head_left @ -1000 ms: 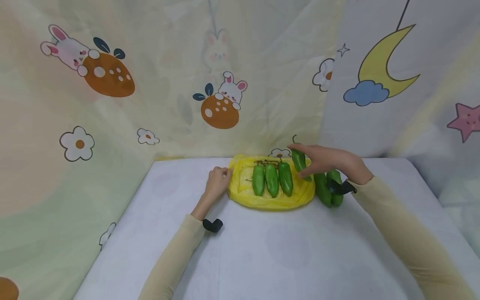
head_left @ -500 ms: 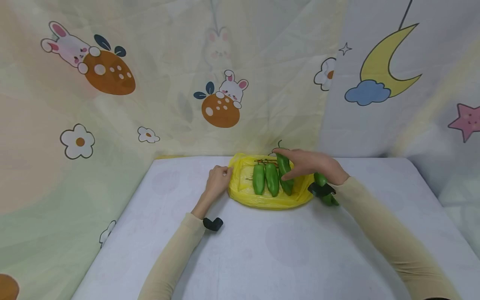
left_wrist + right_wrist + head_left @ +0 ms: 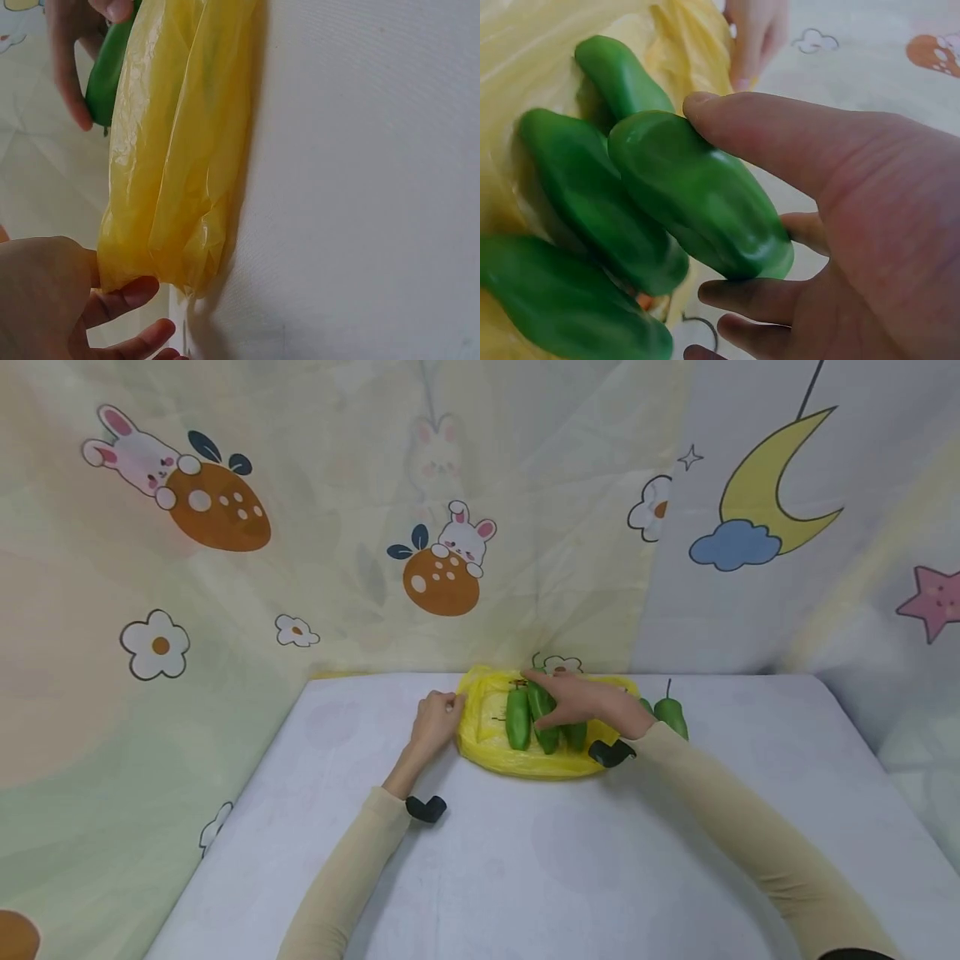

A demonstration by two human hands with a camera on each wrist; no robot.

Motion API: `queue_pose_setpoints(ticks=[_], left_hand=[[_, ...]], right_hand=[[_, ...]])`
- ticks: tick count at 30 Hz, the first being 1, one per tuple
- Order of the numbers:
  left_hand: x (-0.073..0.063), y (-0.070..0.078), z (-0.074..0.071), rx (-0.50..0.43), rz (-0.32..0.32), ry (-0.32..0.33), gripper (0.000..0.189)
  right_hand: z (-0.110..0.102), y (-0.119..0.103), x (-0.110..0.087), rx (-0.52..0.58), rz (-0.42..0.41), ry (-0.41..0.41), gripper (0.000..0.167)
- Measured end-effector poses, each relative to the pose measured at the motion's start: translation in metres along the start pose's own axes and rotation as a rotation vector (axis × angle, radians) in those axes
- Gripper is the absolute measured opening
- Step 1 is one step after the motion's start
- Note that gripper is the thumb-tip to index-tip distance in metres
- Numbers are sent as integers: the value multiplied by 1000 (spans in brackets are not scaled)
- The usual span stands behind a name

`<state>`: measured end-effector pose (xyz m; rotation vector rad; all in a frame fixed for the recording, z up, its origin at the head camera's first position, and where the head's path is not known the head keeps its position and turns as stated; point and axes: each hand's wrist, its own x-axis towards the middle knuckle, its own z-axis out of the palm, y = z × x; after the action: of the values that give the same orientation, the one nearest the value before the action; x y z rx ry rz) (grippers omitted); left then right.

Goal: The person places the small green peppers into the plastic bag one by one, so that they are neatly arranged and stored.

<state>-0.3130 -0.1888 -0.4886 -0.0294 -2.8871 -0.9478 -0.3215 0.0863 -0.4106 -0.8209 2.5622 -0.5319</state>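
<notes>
My right hand [image 3: 588,700] holds a green pepper [image 3: 705,195] between thumb and fingers, over the yellow plastic bag [image 3: 517,767]. In the right wrist view this pepper overlaps other green peppers: one at the far side [image 3: 622,75], a middle pepper [image 3: 577,187] and a near pepper [image 3: 570,300]. The leftmost pepper [image 3: 517,718] lies upright in the head view on the bag's left part. My left hand [image 3: 437,720] pinches the bag's left edge with thumb and finger; in the left wrist view its fingers [image 3: 124,296] are at the bag's end.
Just right of the bag, a pepper with a long stem [image 3: 671,717] lies on the white cloth table [image 3: 525,860], partly hidden by the right forearm, with another beside it. A printed curtain [image 3: 337,527] hangs close behind the table's far edge.
My right hand has carried the held pepper leftward across the bag, passing over the peppers on its right side. The left hand keeps its place at the bag's edge.
</notes>
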Motion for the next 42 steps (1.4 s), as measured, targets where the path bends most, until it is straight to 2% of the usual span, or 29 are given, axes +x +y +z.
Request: queue_pose_setpoints(ticks=[6,14,22,31,42], left_hand=[[-3,1,-1,-24,-10,-14,42],[-3,2,0,-16,-15,-17,43],[-3,2,1,-17,-9,-11,43],[-2,4,0,-2,-7,-18,42],[-4,4,-1,-6,-2,-18,41]], right_hand=[[10,-5,10,-19,16,8,94],[15,-9,13,-16,35,-2,93],[19,-7,16,-59,66,-12,91],[15,-9,11,-59,61,-19,88],[13,-10,4,-68,0,-35,88]])
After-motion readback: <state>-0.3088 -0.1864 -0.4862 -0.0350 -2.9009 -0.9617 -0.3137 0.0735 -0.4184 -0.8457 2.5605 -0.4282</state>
